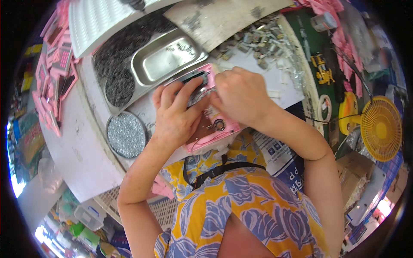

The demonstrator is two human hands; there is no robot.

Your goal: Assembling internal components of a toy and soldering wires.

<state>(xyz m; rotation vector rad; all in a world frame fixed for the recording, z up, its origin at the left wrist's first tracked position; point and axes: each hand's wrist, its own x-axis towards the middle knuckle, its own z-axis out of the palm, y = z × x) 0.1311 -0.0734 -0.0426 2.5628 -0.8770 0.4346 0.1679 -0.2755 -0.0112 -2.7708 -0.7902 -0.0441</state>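
Observation:
A pink plastic casing lies opened at the table's front edge, close to my body. Inside it show a brown panel, thin wires and a round black part. My left hand grips the casing from the left, its bent fingers and thumb reaching over the inside. Against the right side of the casing, my right hand is closed in a fist. Whatever it holds is hidden behind the fingers.
Beyond the casing, a steel tray sits on a larger tray of small dark pieces. A round dish of silvery bits stands left. Small metal parts lie far right. Pink casings pile up left; a yellow fan stands right.

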